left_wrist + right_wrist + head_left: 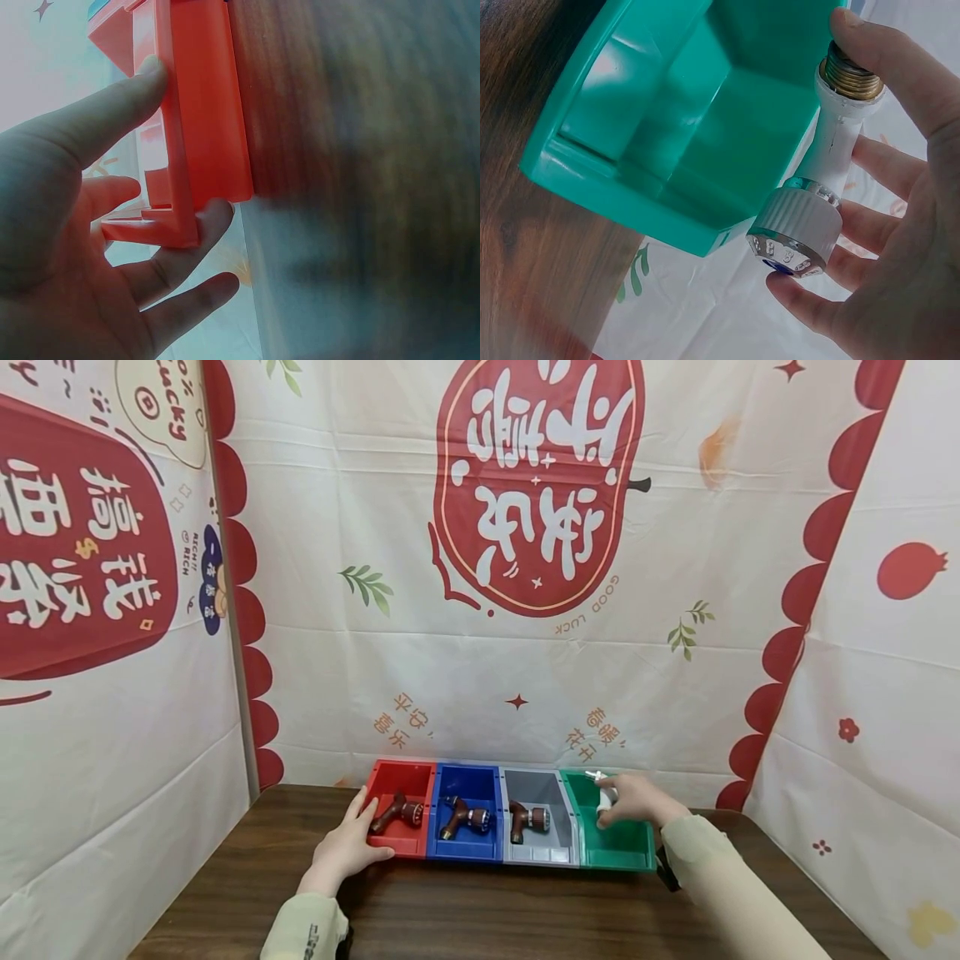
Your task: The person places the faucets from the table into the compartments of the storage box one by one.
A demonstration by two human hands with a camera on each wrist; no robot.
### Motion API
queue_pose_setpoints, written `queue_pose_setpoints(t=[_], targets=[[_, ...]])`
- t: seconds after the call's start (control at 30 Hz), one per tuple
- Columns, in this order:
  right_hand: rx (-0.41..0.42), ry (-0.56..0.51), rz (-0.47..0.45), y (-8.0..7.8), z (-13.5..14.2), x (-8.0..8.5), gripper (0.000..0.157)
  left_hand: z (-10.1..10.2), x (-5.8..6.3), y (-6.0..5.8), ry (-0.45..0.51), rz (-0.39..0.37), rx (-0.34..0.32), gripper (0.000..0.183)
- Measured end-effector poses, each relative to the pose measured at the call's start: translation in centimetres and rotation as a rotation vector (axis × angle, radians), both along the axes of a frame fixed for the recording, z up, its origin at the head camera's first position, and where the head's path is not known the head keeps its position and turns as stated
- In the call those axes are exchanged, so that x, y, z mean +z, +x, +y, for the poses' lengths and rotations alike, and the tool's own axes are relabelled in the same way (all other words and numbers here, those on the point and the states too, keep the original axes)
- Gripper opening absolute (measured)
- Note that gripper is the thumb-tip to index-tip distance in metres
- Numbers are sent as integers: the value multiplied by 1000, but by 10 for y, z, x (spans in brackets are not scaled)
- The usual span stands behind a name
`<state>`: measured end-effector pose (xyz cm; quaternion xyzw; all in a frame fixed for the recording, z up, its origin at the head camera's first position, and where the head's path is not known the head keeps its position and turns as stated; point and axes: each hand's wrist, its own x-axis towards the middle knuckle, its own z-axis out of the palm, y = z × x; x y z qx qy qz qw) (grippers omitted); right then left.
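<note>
My left hand [343, 847] grips the front left corner of the red bin [401, 847]. In the left wrist view its thumb [146, 86] lies on the bin's rim, the other fingers around the end wall. A white tap [799, 221] with a ribbed knob and brass threaded end is held in my right hand [636, 800], between thumb and fingers. The hand and tap are over the green bin [618, 858], at the right end of the row. Brown taps lie singly in the red bin [405, 810], blue bin [471, 818] and grey bin [534, 818].
The joined bins stand on a dark wooden table [480, 910], close to its back edge. A printed white cloth [360, 677] hangs behind and along both sides. Dark table surface extends in front of the row.
</note>
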<state>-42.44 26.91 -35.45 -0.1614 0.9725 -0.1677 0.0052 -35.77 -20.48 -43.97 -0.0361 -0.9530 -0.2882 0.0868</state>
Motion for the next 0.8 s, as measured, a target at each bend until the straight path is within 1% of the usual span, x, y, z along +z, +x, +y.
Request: queue_pose_setpoints(t=[0.3, 0.47, 0.8], targets=[[-8, 12, -9, -4, -1, -5, 79, -1, 2, 0, -3, 11, -4, 93], [-11, 13, -4, -4, 0, -5, 80, 0, 3, 0, 1, 10, -6, 93], [-3, 26, 2, 0, -4, -2, 77, 0, 4, 4, 0, 3, -8, 93]])
